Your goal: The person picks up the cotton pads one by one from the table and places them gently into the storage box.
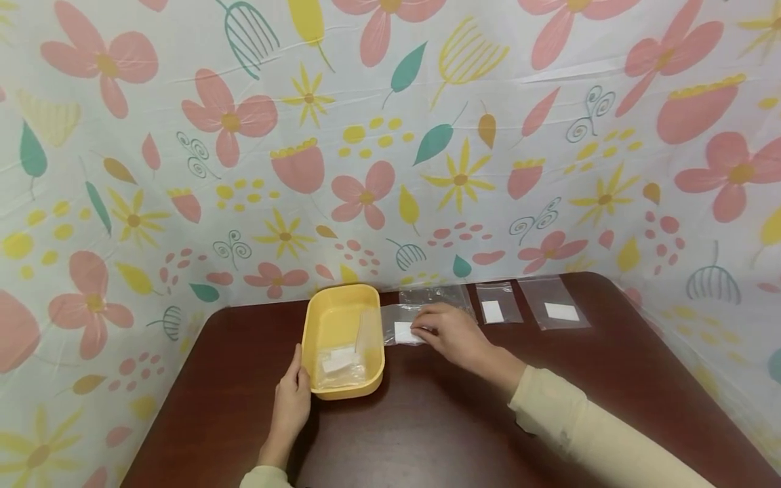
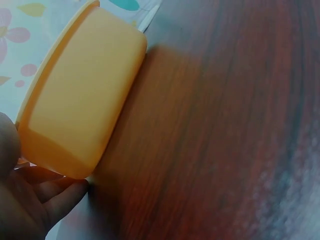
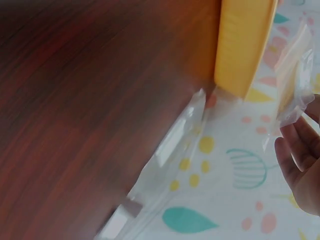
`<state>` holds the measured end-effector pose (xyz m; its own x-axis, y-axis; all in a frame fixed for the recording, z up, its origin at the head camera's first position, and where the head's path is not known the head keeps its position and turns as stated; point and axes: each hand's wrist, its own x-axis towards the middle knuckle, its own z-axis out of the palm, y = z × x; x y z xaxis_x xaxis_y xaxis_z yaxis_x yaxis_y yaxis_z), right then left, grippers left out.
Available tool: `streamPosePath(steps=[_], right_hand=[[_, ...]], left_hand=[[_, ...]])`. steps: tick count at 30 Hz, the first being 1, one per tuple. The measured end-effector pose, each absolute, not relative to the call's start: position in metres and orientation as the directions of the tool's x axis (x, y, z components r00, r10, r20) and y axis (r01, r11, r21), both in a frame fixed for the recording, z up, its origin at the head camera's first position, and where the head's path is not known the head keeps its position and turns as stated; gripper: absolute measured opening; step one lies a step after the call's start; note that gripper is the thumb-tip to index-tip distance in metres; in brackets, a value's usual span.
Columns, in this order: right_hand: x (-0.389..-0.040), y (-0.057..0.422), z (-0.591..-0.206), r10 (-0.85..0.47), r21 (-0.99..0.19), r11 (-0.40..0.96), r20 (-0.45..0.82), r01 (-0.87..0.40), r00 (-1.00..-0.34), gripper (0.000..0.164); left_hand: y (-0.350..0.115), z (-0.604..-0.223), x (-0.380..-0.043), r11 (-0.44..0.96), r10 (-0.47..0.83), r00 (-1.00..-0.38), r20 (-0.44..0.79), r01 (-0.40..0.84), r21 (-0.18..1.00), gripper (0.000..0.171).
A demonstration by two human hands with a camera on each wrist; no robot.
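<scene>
A yellow plastic bin (image 1: 335, 318) stands at the back of the dark wooden table. My left hand (image 1: 291, 400) grips its near left corner, thumb at the rim and fingers low against the end wall in the left wrist view. Inside the bin lie clear plastic bags (image 1: 348, 371) with white labels. Just right of the bin, my right hand (image 1: 454, 335) pinches a clear bag (image 3: 295, 80) with a white label (image 1: 403, 332). In the right wrist view this bag is raised off the tabletop, its far end toward the bin.
Along the table's back edge lie more clear bags: one partly behind my right hand (image 1: 436, 295), a small labelled bag (image 1: 505, 298) and a larger labelled bag (image 1: 546, 293). A flower-printed curtain (image 1: 390, 149) hangs close behind and at both sides of the table (image 1: 415, 420).
</scene>
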<state>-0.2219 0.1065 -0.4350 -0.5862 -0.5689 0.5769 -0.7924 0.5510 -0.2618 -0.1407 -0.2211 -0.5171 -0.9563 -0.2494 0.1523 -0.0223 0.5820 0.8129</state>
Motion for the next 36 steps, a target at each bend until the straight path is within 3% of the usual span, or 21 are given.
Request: streamPosePath(steps=[19, 36], right_hand=[[-0.226, 0.032, -0.43, -0.649, -0.293, 0.444, 0.546, -0.847, -0.529, 0.005], [-0.223, 0.021, -0.435, -0.655, -0.297, 0.458, 0.525, -0.838, -0.544, 0.005]], left_hand=[[-0.221, -0.519, -0.142, 0.587, -0.252, -0.945, 0.207, 0.021, 0.809, 0.049], [-0.22, -0.517, -0.142, 0.584, -0.252, -0.944, 0.212, 0.027, 0.811, 0.05]])
